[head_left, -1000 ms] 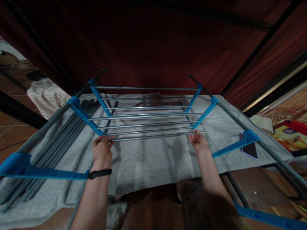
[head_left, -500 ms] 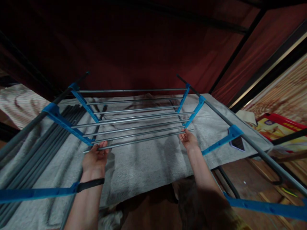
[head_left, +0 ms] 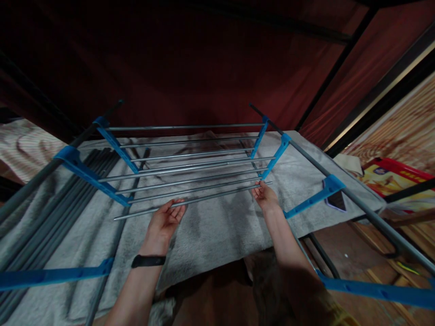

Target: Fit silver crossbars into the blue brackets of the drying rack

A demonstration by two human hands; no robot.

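A loose grey metal tube [head_left: 214, 196] lies level between my two hands, in front of the rack. My left hand [head_left: 166, 219], with a dark band at the wrist, has its fingers around the tube left of its middle. Close to the tube's right end, my right hand [head_left: 264, 195] pinches it beside a blue bracket [head_left: 272, 159]. The rack has several crossbars [head_left: 190, 166] set between blue plastic brackets, including the left bracket [head_left: 91, 174]. The tube's left end sticks out free, just below that left bracket.
Several grey tubes [head_left: 57, 217] lie bundled on the pale cloth [head_left: 204, 240] at left. More blue brackets [head_left: 314, 197] jut from the side poles, near a phone-like dark object [head_left: 336, 201]. A red and yellow box [head_left: 390, 181] stands at right, a dark red curtain [head_left: 190, 68] behind.
My left hand has slid right along the tube, toward its middle. The tube's left end has shifted slightly left and down, while my right hand stays near the right bracket.
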